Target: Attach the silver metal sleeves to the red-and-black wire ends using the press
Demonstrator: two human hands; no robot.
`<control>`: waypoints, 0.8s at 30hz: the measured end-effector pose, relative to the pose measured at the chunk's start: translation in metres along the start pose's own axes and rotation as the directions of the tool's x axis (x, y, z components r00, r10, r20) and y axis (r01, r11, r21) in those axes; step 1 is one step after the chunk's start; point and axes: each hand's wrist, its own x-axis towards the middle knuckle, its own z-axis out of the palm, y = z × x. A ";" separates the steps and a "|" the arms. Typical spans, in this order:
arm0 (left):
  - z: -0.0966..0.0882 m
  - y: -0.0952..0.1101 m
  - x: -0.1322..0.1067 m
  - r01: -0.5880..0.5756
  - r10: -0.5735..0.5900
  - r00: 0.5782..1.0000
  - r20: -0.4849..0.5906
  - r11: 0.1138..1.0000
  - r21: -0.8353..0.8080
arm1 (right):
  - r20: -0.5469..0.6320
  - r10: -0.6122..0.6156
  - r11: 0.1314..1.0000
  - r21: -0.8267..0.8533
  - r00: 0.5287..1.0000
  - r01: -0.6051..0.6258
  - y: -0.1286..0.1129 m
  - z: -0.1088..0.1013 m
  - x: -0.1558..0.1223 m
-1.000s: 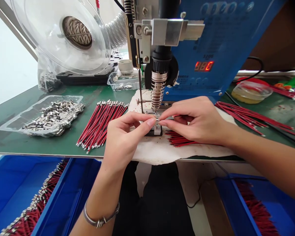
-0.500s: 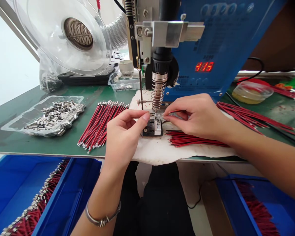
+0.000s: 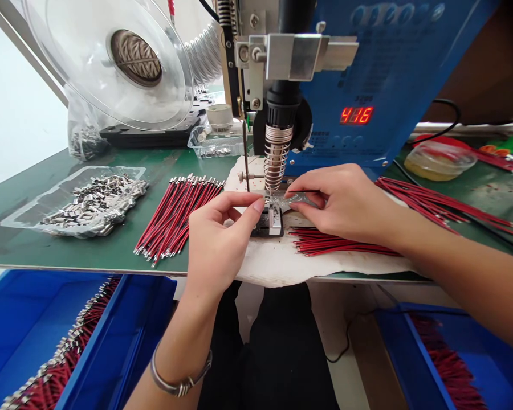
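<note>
My left hand (image 3: 220, 236) pinches at the left side of a small metal fixture (image 3: 275, 219) under the machine's spring-wrapped tip (image 3: 277, 162). Whatever lies between its thumb and index finger is hidden. From the right, my right hand (image 3: 340, 199) comes close to the same fixture, its fingers bent round a thin wire (image 3: 303, 191) whose black strand shows. Just below that hand, a bundle of red and black wires (image 3: 325, 242) rests on a pale cloth (image 3: 277, 262).
Left of my hands lie wires with metal ends (image 3: 177, 210) and a clear tray (image 3: 34, 208) of small metal connectors. A blue machine (image 3: 367, 74) with a red display stands behind. Blue bins (image 3: 123, 336) sit below the table edge; more wires (image 3: 427, 199) lie to the right.
My left hand has shifted slightly right over the fixture. My right thumb has dropped a little away from the index finger, and more of the black strand shows.
</note>
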 end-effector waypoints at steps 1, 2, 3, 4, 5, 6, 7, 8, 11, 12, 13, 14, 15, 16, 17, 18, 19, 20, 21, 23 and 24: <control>0.000 0.000 0.000 0.000 0.000 1.000 0.003 1.000 0.004 | 0.002 0.006 1.000 -0.001 1.000 -0.006 0.000 0.000 0.000; 0.000 0.000 0.000 -0.001 0.001 1.000 0.005 1.000 0.009 | 0.004 0.010 1.000 -0.001 1.000 -0.010 0.000 0.000 0.001; -0.001 0.000 0.000 -0.006 0.006 1.000 0.010 1.000 0.015 | 0.005 0.013 1.000 0.000 1.000 -0.013 0.000 0.000 0.001; -0.001 -0.001 0.000 -0.016 0.016 1.000 0.024 1.000 0.019 | 0.002 0.013 1.000 0.000 1.000 -0.013 0.000 0.000 0.001; -0.002 -0.003 0.001 -0.029 0.028 0.999 0.041 0.999 0.022 | 0.001 0.014 1.000 0.001 1.000 -0.014 0.000 0.000 0.001; -0.004 -0.004 0.001 -0.041 0.040 0.997 0.060 0.999 0.024 | 0.001 0.013 1.000 0.002 1.000 -0.013 -0.001 0.000 0.001; -0.005 -0.006 0.002 -0.053 0.051 0.996 0.077 0.998 0.026 | 0.001 0.013 1.000 0.003 1.000 -0.013 -0.001 0.000 0.001; -0.006 -0.008 0.003 -0.062 0.060 0.994 0.091 0.998 0.028 | 0.002 0.013 1.000 0.004 1.000 -0.013 -0.001 0.000 0.001; -0.008 -0.010 0.004 -0.072 0.068 0.993 0.096 0.997 0.039 | -0.002 0.005 1.000 -0.001 1.000 -0.005 -0.001 0.000 0.001; -0.008 -0.010 0.004 -0.072 0.068 0.993 0.092 0.996 0.044 | -0.004 0.001 1.000 -0.005 1.000 -0.001 -0.001 0.000 0.001; -0.007 -0.010 0.004 -0.072 0.067 0.994 0.088 0.996 0.048 | -0.005 -0.002 1.000 -0.010 1.000 0.002 -0.001 0.000 0.001; -0.007 -0.010 0.004 -0.071 0.067 0.994 0.085 0.996 0.052 | -0.005 -0.005 1.000 -0.014 1.000 0.005 -0.001 0.000 0.001; -0.007 -0.010 0.004 -0.071 0.067 0.994 0.082 0.996 0.053 | -0.006 -0.007 1.000 -0.018 1.000 0.007 -0.001 0.000 0.001; -0.006 -0.010 0.004 -0.071 0.067 0.995 0.080 0.996 0.052 | -0.006 -0.010 1.000 -0.019 1.000 0.010 -0.001 0.000 0.001; -0.006 -0.010 0.004 -0.072 0.067 0.995 0.080 0.996 0.051 | -0.007 -0.016 1.000 -0.018 1.000 0.016 -0.002 0.000 0.001; -0.005 -0.010 0.004 -0.073 0.068 0.995 0.079 0.996 0.051 | -0.007 -0.020 1.000 -0.016 1.000 0.020 -0.002 0.000 0.001; -0.005 -0.010 0.004 -0.073 0.069 0.995 0.078 0.996 0.052 | -0.006 -0.024 1.000 -0.012 1.000 0.024 -0.002 0.000 0.001; -0.005 -0.010 0.004 -0.073 0.069 0.995 0.076 0.996 0.052 | -0.004 -0.027 1.000 -0.005 1.000 0.027 -0.002 0.000 0.000; -0.006 -0.010 0.004 -0.074 0.070 0.995 0.076 0.996 0.053 | -0.003 -0.029 1.000 0.004 1.000 0.029 -0.002 0.000 0.000; -0.006 -0.011 0.004 -0.075 0.071 0.994 0.078 0.996 0.052 | 0.000 -0.025 1.000 0.017 1.000 0.025 -0.002 -0.001 0.000; -0.006 -0.011 0.004 -0.076 0.072 0.994 0.080 0.996 0.051 | 0.004 -0.020 1.000 0.019 1.000 0.020 -0.002 -0.001 0.000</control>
